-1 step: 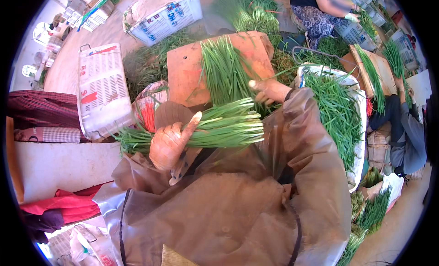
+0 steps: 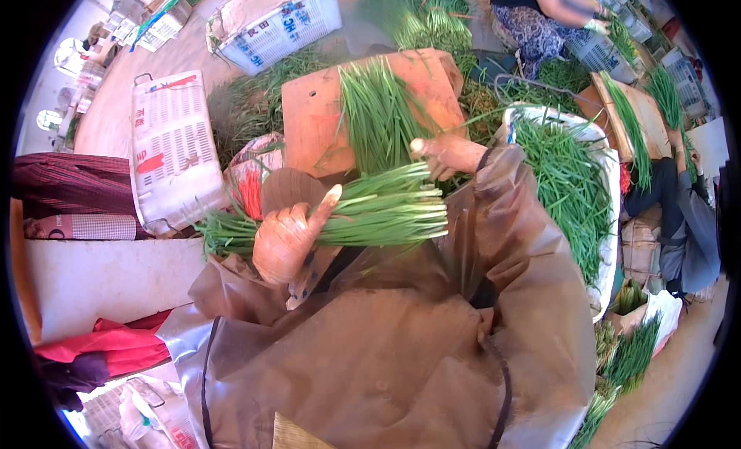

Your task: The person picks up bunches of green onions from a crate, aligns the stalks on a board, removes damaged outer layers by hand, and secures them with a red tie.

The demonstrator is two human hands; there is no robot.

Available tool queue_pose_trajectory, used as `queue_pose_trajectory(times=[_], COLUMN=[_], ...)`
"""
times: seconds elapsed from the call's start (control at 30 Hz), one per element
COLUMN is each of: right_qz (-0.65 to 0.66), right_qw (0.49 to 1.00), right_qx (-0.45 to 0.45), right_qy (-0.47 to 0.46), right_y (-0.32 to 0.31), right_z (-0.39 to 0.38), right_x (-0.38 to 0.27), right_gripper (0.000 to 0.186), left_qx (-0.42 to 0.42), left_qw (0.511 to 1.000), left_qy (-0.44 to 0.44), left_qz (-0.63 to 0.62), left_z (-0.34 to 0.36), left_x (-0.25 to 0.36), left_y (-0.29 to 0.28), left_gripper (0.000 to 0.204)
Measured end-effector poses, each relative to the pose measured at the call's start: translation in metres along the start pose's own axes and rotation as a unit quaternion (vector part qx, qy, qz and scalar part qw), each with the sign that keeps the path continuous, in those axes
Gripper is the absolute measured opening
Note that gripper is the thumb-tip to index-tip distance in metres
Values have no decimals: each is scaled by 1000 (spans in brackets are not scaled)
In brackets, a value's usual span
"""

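Observation:
My left hand [image 2: 284, 244] is wrapped round a bundle of green chives [image 2: 378, 210], thumb raised. The bundle lies sideways in front of my chest, its pale cut ends to the right and its leafy tips to the left. My right hand [image 2: 455, 154] hovers by the pale ends, thumb stretched out and fingers partly bent. No stalks show in its grasp. Just beyond, a loose pile of chives [image 2: 378, 113] lies on a wooden board [image 2: 312, 129]. Red ties [image 2: 248, 193] hang left of the board.
A white basket full of chives [image 2: 567, 194] stands at my right. An upturned white crate [image 2: 171, 148] is at left, another crate [image 2: 274, 28] at the back. More chives [image 2: 421, 21] lie beyond the board. One person [image 2: 532, 32] sits at back right, another [image 2: 679, 217] at far right.
My right hand has shifted slightly left, toward the pale ends of the bundle. My left hand keeps its hold on the chives, almost unmoved.

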State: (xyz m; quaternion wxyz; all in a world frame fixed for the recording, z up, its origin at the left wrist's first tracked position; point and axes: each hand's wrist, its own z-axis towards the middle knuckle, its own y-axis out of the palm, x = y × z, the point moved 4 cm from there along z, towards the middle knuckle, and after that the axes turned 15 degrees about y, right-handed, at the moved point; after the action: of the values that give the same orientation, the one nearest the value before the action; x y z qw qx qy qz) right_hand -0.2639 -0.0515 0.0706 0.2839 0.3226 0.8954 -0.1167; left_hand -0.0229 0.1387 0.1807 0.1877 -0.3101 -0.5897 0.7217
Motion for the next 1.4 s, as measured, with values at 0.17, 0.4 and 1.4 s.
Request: queue_pose_trajectory(times=[0.17,0.4,1.4], right_qz=[-348,-25,-227], right_qw=[836,881,779], right_qx=[423,349,434], right_qy=[20,-320,-391], right_y=[-36,-9,63], right_z=[-8,-99,-110], right_x=[-18,-26,-44], right_gripper=[23,33,41], left_qx=[-12,-44,38], left_qw=[997,938,797], left_qy=[-48,-265,-349], left_qz=[-61,-217,-492], left_z=[-8,-21,-4], left_x=[-11,-23,-17], left_y=[-2,13,58], left_gripper=[83,92,98])
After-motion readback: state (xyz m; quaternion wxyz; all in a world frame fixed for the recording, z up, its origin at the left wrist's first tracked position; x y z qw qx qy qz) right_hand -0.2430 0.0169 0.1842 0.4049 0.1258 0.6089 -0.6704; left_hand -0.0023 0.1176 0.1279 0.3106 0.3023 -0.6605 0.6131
